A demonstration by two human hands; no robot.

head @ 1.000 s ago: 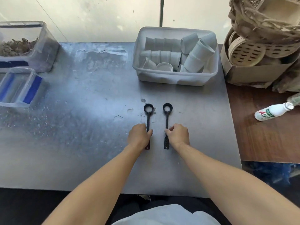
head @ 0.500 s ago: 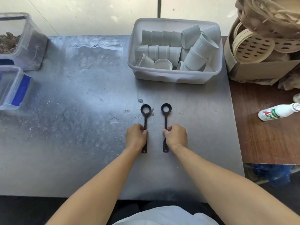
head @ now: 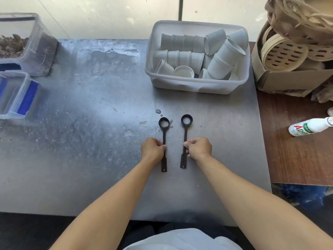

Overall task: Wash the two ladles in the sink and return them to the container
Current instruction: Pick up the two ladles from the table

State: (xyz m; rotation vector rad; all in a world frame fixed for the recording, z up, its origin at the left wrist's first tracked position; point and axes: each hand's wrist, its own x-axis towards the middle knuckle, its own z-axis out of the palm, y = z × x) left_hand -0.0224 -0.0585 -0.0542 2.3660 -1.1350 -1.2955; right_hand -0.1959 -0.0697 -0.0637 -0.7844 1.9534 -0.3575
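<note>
Two small black ladles lie side by side on the steel table [head: 90, 141], bowls pointing away from me. My left hand [head: 152, 148] is closed around the handle of the left ladle [head: 164, 123]. My right hand [head: 198, 147] pinches the handle of the right ladle [head: 186, 120]. Both ladles rest flat on the metal, and a few water drops lie around their bowls. Behind them stands a white plastic container [head: 196, 85] full of several white cups. No sink is in view.
Two clear plastic bins sit at the left edge: one with dried material [head: 21, 46] and one with blue sides [head: 16, 94]. A cardboard box of bamboo steamers [head: 292, 56] and a white bottle [head: 310, 127] lie on the wooden table at right.
The view has shifted slightly. Both hands stay on the ladle handles with fingers tightened around them; the ladles have not left the table.
</note>
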